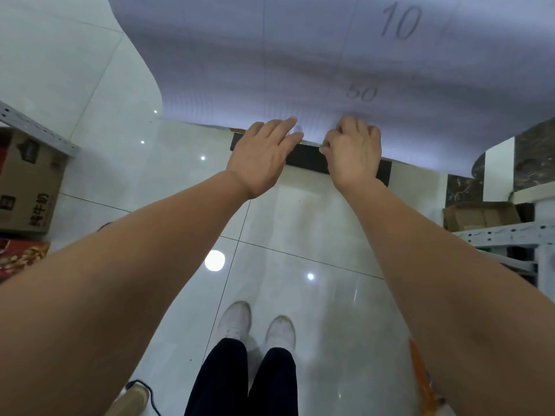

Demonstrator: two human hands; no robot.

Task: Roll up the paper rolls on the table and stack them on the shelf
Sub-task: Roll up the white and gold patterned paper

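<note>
Left hand (264,151) lies flat on the paper sheet's (300,55) near edge, pinning it to the counter (309,159). Right hand (354,151) just beside, fingers curled, pinching that edge, likely to start the roll.

Left hand (262,157), right hand (354,154) at paper (270,70) edge

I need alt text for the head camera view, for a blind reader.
Two hands at the near edge of a large gridded paper sheet on a dark table: left hand presses flat, right hand pinches the edge.
</note>
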